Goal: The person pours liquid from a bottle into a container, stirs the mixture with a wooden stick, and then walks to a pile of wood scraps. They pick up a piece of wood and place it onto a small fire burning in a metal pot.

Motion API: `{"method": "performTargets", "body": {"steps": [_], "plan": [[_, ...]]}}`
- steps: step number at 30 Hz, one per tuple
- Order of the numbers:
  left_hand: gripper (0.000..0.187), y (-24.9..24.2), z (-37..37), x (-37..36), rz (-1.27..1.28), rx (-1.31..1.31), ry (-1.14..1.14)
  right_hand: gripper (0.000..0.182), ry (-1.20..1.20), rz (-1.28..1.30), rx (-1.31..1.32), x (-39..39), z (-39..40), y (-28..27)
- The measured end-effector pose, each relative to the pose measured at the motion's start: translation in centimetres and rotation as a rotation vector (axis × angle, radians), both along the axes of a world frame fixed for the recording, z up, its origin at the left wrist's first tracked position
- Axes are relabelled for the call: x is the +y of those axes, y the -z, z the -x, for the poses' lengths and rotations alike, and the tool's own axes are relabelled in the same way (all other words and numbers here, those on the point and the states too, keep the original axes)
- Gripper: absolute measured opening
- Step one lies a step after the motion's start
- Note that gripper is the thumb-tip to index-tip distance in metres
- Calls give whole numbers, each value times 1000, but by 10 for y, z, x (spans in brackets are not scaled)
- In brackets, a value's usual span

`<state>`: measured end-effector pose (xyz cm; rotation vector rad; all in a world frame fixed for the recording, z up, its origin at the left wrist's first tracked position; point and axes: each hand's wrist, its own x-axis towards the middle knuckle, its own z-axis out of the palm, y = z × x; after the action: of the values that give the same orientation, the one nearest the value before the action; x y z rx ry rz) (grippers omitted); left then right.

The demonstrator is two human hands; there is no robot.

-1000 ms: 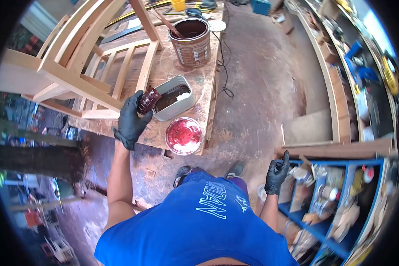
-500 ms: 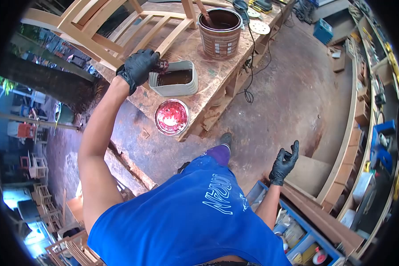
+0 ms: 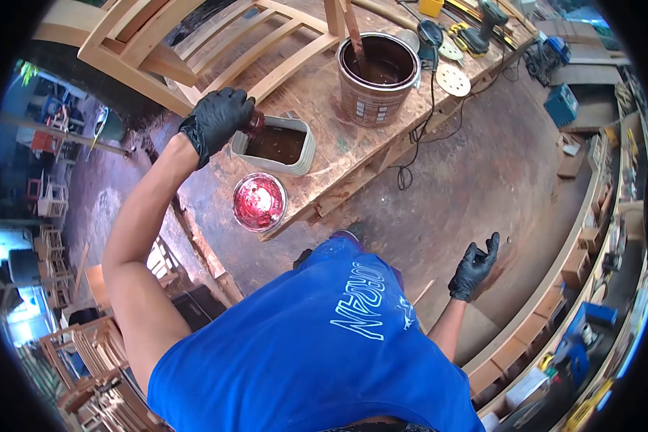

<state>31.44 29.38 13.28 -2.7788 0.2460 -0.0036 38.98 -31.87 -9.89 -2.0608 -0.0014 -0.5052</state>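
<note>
My left hand [image 3: 219,121], in a black glove, is closed round a dark red object [image 3: 255,124], mostly hidden by the fingers. That object is beside the left edge of a pale rectangular container [image 3: 301,163] of brown liquid. A round, red-stained lid or tin [image 3: 259,202] lies near the bench corner. Behind the container, a brown bucket [image 3: 367,104] of dark liquid has a wooden stick [image 3: 353,34] in it. My right hand [image 3: 475,268], also black-gloved, hangs in the air at the right, fingers apart and holding nothing.
A wooden slatted frame [image 3: 281,72] rests on the workbench [image 3: 331,169]. Sanding discs [image 3: 453,80], a drill [image 3: 491,18] and a cable [image 3: 432,108] are at its far right. Shelving [image 3: 547,306] curves along the right. Stacked wooden frames [image 3: 111,360] stand lower left.
The view has shifted, showing more of the far bench. My left hand stays by the container with the red object. My right hand remains raised, its fingers slightly differently spread.
</note>
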Motion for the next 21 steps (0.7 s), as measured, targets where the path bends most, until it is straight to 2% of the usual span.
{"method": "performTargets", "body": {"steps": [1, 3, 6, 8, 10, 12, 13, 14, 16, 17, 18, 20, 21], "plan": [[22, 1, -1, 1, 1, 4, -18, 69, -4, -55, 98, 3, -12, -10], [44, 4, -1, 4, -9, 63, -93, 70, -38, -71, 89, 9, -39, -12], [45, -2, 0, -11, -27, 92, -193, 73, -95, -98, 89, 23, -77, -14], [44, 2, 5, -21, 46, 65, -251, 75, -118, -101, 94, 29, -94, -16], [50, 6, 7, -29, 181, 9, -556, 81, -170, -152, 85, 34, -117, -13], [56, 11, 22, -38, 361, -196, -468, 83, -204, -128, 58, 30, -142, -9], [68, 17, 25, -42, 381, -203, -582, 83, -219, -147, 91, 30, -154, -10], [68, 31, 29, -40, 376, -210, -600, 83, -241, -168, 130, 33, -167, -10], [73, 75, 43, -48, 646, -591, -748, 83, -300, -188, 145, 32, -196, -13], [69, 91, 42, -58, 838, -743, -824, 82, -344, -208, 130, 32, -213, -12], [69, 101, 38, -69, 825, -758, -847, 81, -383, -229, 115, 32, -230, -13], [61, 100, 17, -98, 1412, -1131, -708, 79, -485, -237, 144, 36, -262, -31], [56, 96, 4, -120, 1475, -1252, -707, 78, -564, -235, 167, 40, -279, -42]]}}
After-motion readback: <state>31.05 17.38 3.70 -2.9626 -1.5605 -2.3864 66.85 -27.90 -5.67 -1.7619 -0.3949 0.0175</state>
